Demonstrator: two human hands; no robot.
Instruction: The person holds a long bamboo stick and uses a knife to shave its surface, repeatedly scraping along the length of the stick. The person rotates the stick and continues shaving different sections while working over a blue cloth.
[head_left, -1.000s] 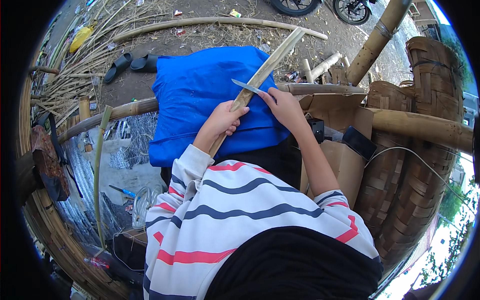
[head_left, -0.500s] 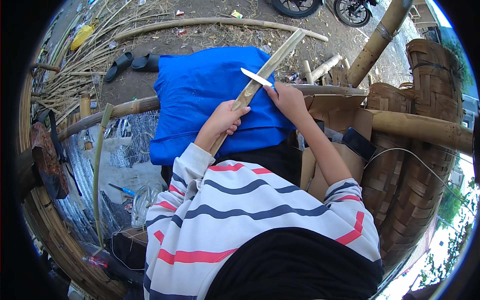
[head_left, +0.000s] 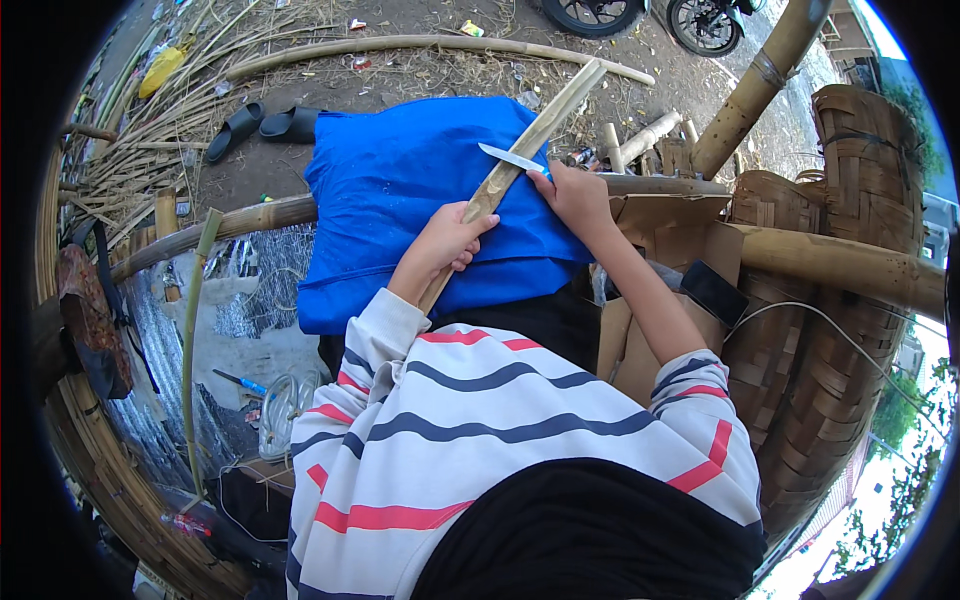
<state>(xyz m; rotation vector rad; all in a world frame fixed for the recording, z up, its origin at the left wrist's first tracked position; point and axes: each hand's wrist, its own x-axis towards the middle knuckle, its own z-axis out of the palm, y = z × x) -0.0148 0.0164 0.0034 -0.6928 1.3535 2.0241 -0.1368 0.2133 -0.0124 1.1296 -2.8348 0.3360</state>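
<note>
A split bamboo strip (head_left: pixel 538 135) slants up and to the right across the blue cloth (head_left: pixel 400 180) on my lap. My left hand (head_left: pixel 444 248) is closed round its lower part. In my right hand (head_left: pixel 577 203) is a knife (head_left: pixel 512 158) with a pale blade and a bit of blue handle showing. The blade lies across the strip, above my left hand, its tip pointing left. My right fingers wrap round the handle and hide most of it.
A second knife (head_left: pixel 241 382) with a blue handle lies at left beside coiled clear tubing (head_left: pixel 285 410). At right are a cardboard box (head_left: pixel 640 350), a phone (head_left: pixel 714 293) and tall woven bamboo rolls (head_left: pixel 800 380). Black clogs (head_left: pixel 236 132) and bamboo strips lie on the ground ahead.
The knife blade has turned slightly and looks less bright. Both hands keep their hold in nearly the same place; the whole view has shifted a little.
</note>
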